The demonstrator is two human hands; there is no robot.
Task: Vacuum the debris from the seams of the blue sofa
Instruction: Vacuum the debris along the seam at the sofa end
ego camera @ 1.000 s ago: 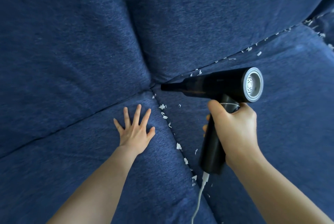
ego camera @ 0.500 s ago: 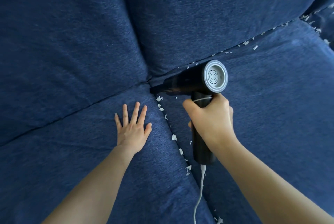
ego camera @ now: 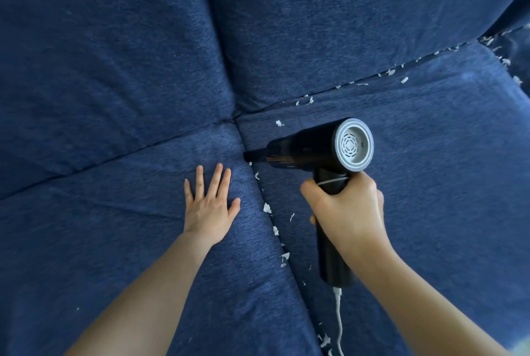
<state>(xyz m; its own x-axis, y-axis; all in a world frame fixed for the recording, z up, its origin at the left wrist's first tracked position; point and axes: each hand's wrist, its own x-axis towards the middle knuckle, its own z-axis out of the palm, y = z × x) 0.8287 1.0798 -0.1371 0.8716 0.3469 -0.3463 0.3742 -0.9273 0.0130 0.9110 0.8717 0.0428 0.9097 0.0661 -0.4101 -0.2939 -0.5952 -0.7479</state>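
A: The fingers of the right hand are wrapped tight round the grip of the black handheld vacuum; the fingers of the left hand lie straight and spread, flat on the left seat cushion, holding nothing.

B: And the nozzle?

A: Its tip sits right at the seam between the two seat cushions, just below the point where the four cushions meet. A second ago it pointed at that junction; since then it has dropped a little down the seam, toward the person.

B: Has that done anything?

A: The top of the seam looks cleaner: the scraps that clustered under the junction are mostly gone. White debris still dots the seam from just under the tip down to the bottom edge of the view.

B: And elsewhere on the blue sofa?

A: More scraps line the back seam running off to the right, with a thicker patch at the far right. The white cord hangs from the handle's base, close beside the lower seam.

B: So early going?

A: I'd judge so: one short stretch done, most of both seams left.
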